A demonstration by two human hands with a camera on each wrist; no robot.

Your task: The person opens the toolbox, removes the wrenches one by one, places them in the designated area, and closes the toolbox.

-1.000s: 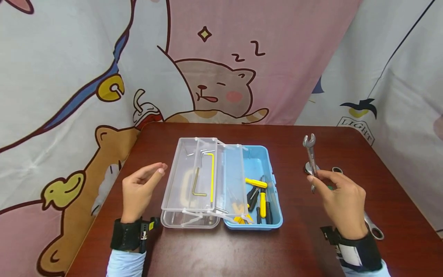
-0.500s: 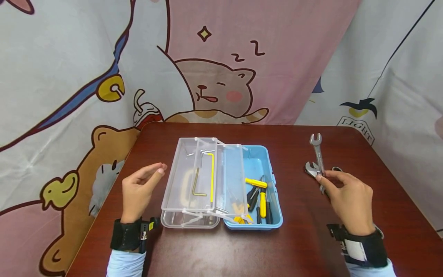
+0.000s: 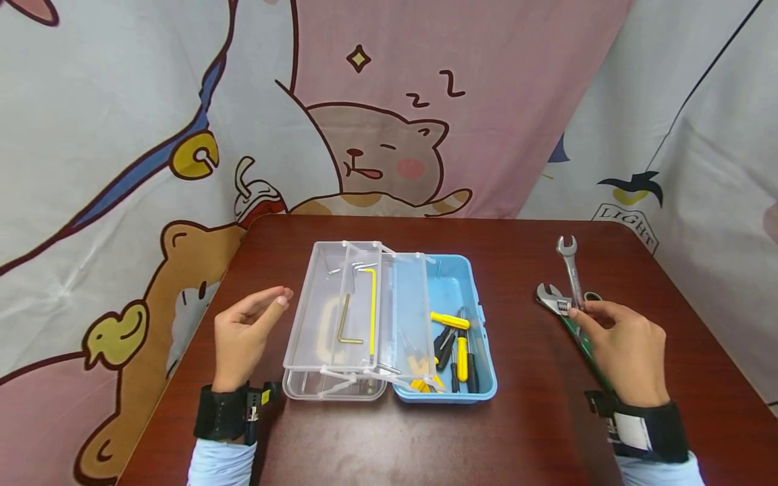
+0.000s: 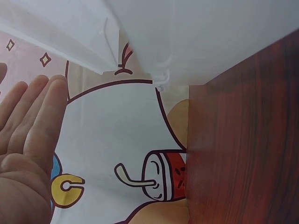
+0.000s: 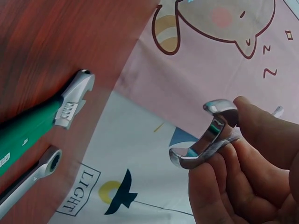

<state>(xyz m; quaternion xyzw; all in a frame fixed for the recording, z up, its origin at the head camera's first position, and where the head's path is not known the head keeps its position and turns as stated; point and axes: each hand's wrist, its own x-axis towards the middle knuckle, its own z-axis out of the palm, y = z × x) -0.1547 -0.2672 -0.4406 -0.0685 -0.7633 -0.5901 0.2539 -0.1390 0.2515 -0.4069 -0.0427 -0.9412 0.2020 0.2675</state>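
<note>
Your right hand [image 3: 626, 354], at the box's [image 3: 446, 280] three o'clock, pinches the wrench [image 3: 570, 266] by one end; a slack grip could let it swivel or drop onto the adjustable [image 3: 579, 335] nearby. Your left hand [image 3: 243, 337], at nine o'clock, holds nothing, fingers extended. Compared with a second ago, the wrench sits further toward three o'clock, baring the adjustable's green handle.

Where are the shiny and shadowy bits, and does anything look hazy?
Head view: pale glare on the near part of the table, dark shadow beside the left sleeve; left wrist view: the plastic box at the top looks hazy and washed out; right wrist view: bright gleams on the held wrench.
</note>
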